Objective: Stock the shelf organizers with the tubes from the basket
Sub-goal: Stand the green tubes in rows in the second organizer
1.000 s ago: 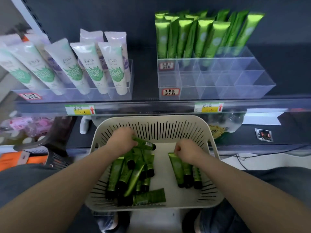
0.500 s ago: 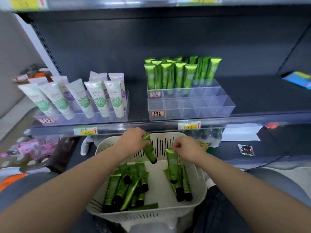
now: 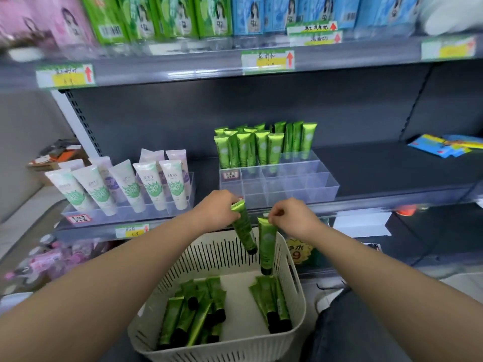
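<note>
My left hand (image 3: 214,209) grips a green tube (image 3: 243,228) by its crimped end, black cap hanging down. My right hand (image 3: 292,218) pinches a second green tube (image 3: 266,244) by its top edge, and it hangs nearly upright. Both tubes are above the white slotted basket (image 3: 230,257), just below the shelf's front edge. Several more green tubes (image 3: 196,312) lie in the basket in two heaps. The clear shelf organizer (image 3: 282,184) stands behind my hands. Its back rows hold upright green tubes (image 3: 251,150) and its front compartments hold nothing.
A clear tray of white and lilac tubes (image 3: 125,186) stands left of the organizer. Blue and yellow packets (image 3: 444,146) lie at the shelf's far right. The shelf above carries pink, green and blue boxes (image 3: 183,17). Price labels (image 3: 268,61) run along the rails.
Both hands have lifted their tubes out of the basket and up toward the shelf edge. The view has tilted upward, bringing the upper shelf into sight.
</note>
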